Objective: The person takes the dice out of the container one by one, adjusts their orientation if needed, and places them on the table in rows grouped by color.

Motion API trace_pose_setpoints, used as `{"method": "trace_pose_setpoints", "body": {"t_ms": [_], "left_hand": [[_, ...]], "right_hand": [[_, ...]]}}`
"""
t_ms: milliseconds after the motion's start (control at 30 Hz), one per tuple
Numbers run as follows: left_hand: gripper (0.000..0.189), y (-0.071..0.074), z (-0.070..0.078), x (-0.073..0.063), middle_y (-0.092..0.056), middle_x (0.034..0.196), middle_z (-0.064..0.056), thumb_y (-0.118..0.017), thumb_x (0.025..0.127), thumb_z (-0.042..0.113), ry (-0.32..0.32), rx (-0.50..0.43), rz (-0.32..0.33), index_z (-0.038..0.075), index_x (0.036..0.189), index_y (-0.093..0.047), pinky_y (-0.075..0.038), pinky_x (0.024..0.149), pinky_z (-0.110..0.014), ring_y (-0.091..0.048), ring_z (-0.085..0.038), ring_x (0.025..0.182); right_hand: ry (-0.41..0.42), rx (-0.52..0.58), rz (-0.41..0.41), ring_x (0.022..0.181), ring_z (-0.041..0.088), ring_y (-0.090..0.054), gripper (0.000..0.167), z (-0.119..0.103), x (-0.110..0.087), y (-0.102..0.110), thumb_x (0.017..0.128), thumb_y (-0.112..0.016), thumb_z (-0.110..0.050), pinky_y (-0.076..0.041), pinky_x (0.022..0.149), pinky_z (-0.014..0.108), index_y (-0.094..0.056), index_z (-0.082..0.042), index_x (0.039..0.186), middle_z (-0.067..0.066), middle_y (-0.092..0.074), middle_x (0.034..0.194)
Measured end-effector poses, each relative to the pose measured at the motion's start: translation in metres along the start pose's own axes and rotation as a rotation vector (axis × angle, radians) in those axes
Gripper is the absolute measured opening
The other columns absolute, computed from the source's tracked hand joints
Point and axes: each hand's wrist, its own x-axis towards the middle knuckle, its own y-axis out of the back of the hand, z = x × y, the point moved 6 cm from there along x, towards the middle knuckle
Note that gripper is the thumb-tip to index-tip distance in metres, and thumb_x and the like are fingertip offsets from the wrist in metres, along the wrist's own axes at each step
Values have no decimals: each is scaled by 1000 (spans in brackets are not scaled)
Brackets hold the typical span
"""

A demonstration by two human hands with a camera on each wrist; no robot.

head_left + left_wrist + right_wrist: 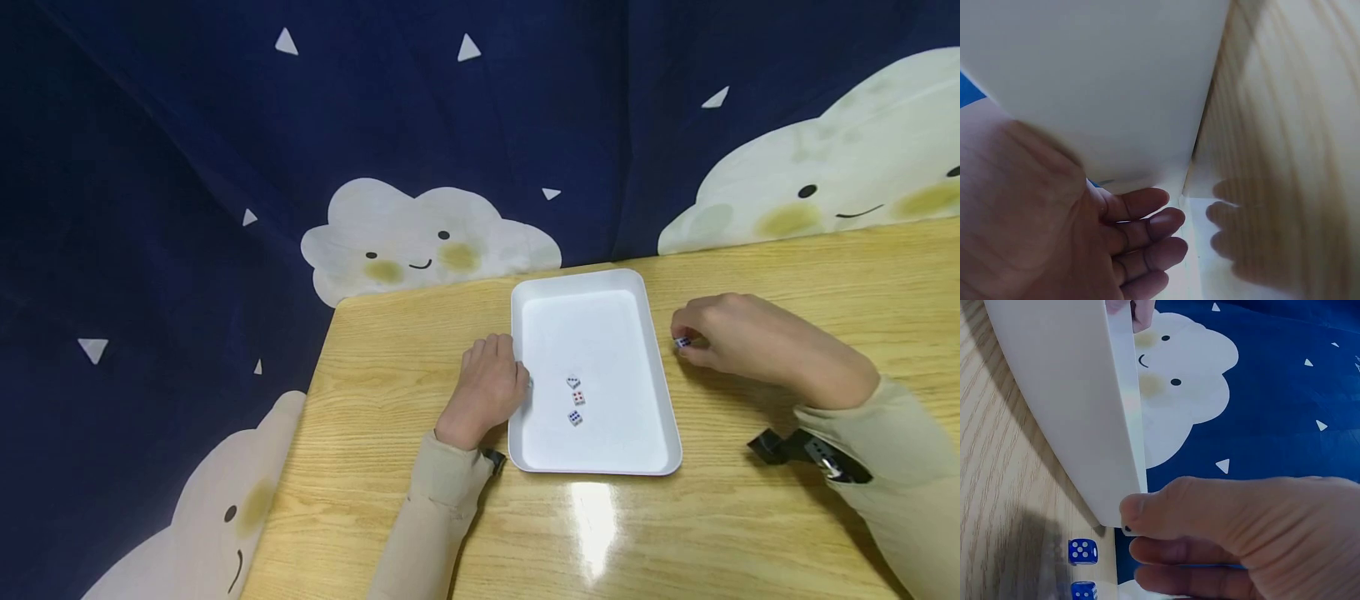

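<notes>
A white rectangular tray (600,333) lies on the table, with three white dice (578,398) in its lower half; one shows red pips. My left hand (489,382) holds the tray's left wall, thumb over the rim. In the left wrist view, the fingers (1150,253) bend along the wall's outer side. To the right of the tray, my right hand (738,337) pinches a small white die (682,342) between thumb and fingertips. Mostly the thumb hides that die in the right wrist view. Two blue dice (1082,552) with white pips sit on the tabletop below the right hand there.
The wooden table (390,417) ends at the back against a dark blue curtain (480,108) printed with clouds and triangles. Black wrist straps (813,457) show at both sleeves. Light glares off the tabletop in front of the tray.
</notes>
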Motion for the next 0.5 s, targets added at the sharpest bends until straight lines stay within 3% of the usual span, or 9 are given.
{"method": "trace_pose_setpoints", "body": {"t_ms": [500], "left_hand": [[24, 0, 0, 0, -49, 97, -9, -38, 103, 23, -4, 1, 1, 3, 109, -50, -38, 85, -36, -41, -26, 89]], "right_hand": [[-41, 4, -80, 69, 9, -48, 17, 9, 5, -15, 85, -80, -11, -43, 65, 30, -66, -20, 79, -9, -56, 73]]}}
